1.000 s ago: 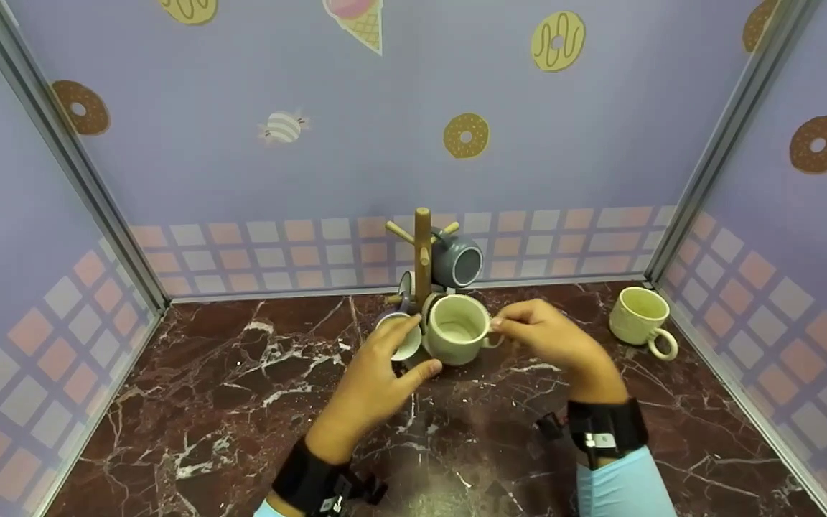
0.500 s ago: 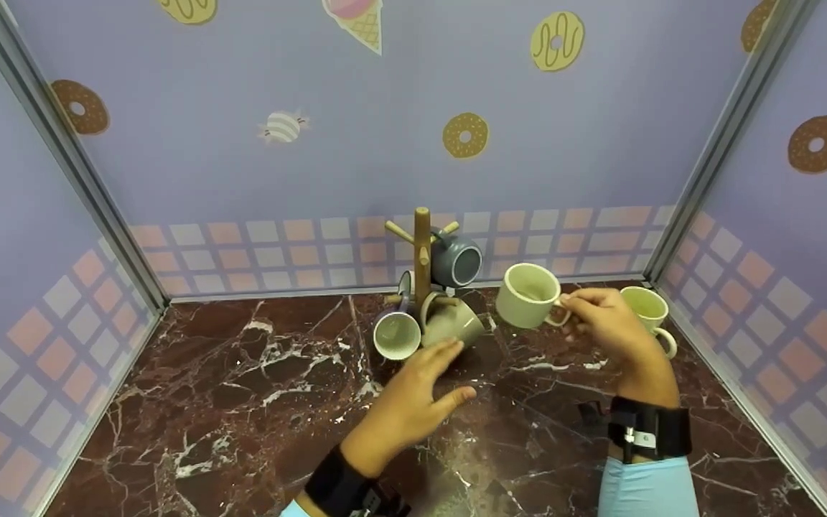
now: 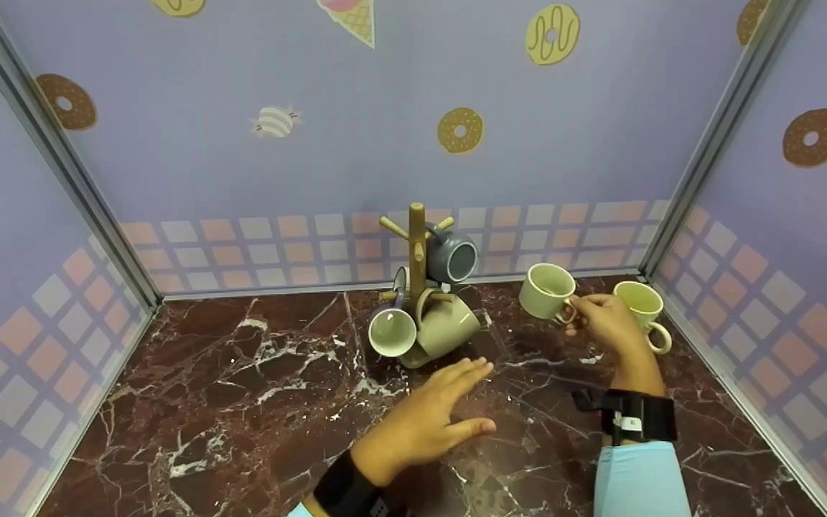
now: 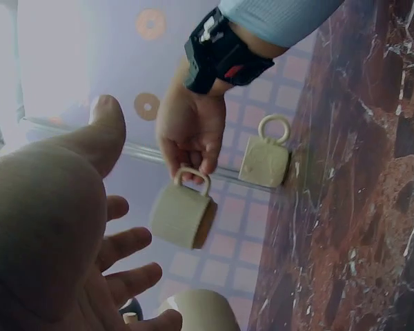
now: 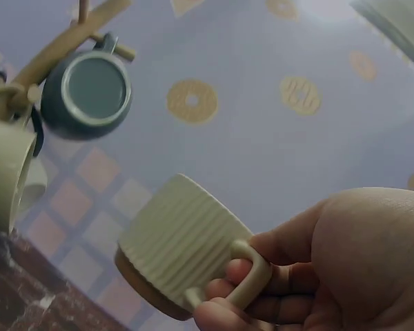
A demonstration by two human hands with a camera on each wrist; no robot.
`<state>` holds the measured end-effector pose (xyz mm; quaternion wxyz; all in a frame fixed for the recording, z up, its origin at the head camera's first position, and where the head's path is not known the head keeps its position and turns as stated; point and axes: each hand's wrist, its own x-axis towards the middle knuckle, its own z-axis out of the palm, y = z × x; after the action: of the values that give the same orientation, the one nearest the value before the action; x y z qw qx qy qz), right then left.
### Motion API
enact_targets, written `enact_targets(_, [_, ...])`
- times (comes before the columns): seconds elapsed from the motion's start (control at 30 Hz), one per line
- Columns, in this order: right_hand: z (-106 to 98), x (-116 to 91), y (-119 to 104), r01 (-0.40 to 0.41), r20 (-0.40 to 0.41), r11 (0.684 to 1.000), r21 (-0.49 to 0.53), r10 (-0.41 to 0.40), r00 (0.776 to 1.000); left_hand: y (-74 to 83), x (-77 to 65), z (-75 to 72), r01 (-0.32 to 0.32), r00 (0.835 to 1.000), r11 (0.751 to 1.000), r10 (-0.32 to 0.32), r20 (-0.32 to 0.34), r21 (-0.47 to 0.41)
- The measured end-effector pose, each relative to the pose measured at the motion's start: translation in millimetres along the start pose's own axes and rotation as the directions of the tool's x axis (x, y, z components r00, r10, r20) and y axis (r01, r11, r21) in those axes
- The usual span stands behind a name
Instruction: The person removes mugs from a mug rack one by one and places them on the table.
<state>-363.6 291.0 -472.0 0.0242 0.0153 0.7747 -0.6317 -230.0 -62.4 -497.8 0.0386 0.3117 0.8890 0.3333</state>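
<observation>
My right hand [image 3: 611,323] grips the handle of a pale cream-green mug [image 3: 544,294], fingers hooked through it. In the right wrist view this mug [image 5: 183,245] shows ribbed sides and a brown base; the left wrist view shows it above the tabletop. My left hand [image 3: 424,424], fingers spread and straight, holds nothing in front of the wooden mug tree [image 3: 417,248]. On a lower peg a pale mug [image 3: 449,329] hangs tilted by its handle. Beside it hangs a purple mug [image 3: 392,332] with a white inside. A grey-blue mug [image 3: 453,257] hangs from an upper peg.
Another pale yellow-green mug [image 3: 637,301] stands upright at the back right, partly behind my right hand. Patterned wall panels [image 3: 313,165] enclose the dark marbled tabletop [image 3: 241,402] at the back and sides. Another mug is mostly hidden behind the mug tree.
My right hand has carried the ribbed mug rightward, away from the mug tree. My left hand has drawn back from the hanging mugs, toward the front and right.
</observation>
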Motion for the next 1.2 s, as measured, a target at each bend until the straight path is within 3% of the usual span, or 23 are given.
enact_targets(0.23, [-5,15,31,-0.115,-0.075,0.992,0.045,0.119,0.990,-1.1,1.8,3.6,-0.006,1.000,1.000,0.006,0.018,0.015])
enact_targets(0.47, [-13,16,51,-0.159,-0.145,0.987,0.026,0.161,0.976,0.7,5.9,10.6,-0.013,0.999,1.000,0.012,0.045,0.010])
enact_targets(0.8, [-11,22,61,-0.187,-0.176,0.980,0.072,0.197,0.965,0.0,2.1,15.6,0.002,0.998,1.000,-0.002,0.065,0.001])
enact_targets(1.03, [-21,18,66,-0.215,-0.208,0.976,0.031,0.216,0.954,1.2,3.2,17.4,-0.005,0.997,1.000,0.004,0.071,0.007])
enact_targets(1.2, [-26,17,70,-0.221,-0.197,0.974,0.058,0.228,0.954,2.9,2.4,20.4,-0.006,0.996,1.000,0.004,0.087,0.020])
